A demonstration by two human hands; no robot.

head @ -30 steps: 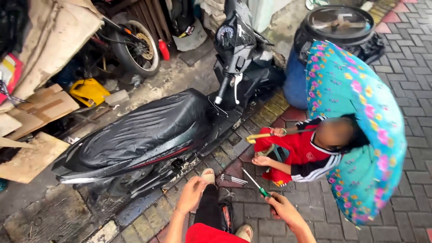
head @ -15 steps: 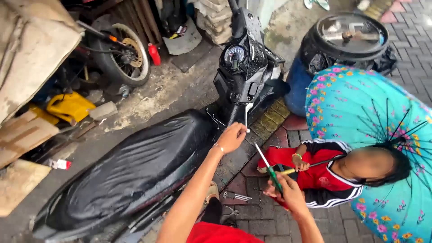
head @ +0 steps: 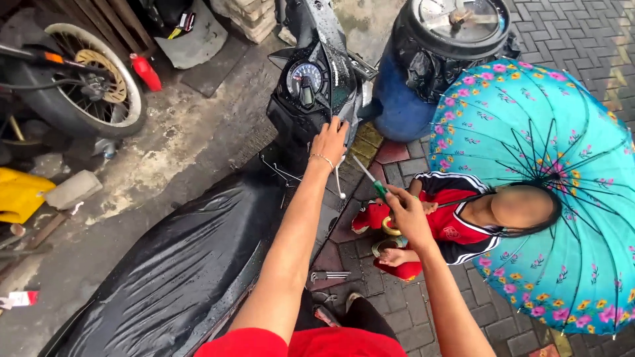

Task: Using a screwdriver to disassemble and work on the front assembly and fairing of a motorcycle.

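A black scooter stands in front of me, its seat (head: 178,271) wrapped in wet black plastic. My left hand (head: 331,140) rests on the handlebar cover just below the round speedometer (head: 305,78). My right hand (head: 403,210) is closed on a green-handled screwdriver (head: 368,177) whose thin shaft points up toward the handlebar. Just right of my right hand a person in a red, white and black jacket (head: 450,221) crouches on the paving under a turquoise flowered umbrella (head: 555,192).
A blue drum with a black lid (head: 450,33) stands behind the umbrella. Metal tools (head: 329,276) lie on the brick paving by my feet. At left are a motorcycle wheel (head: 86,82), a red bottle (head: 145,71) and a yellow body panel (head: 20,193).
My view has closed in on the scooter's front. My left hand has gone up from beside the seat to the handlebar cover, and my right hand has raised the screwdriver toward it.
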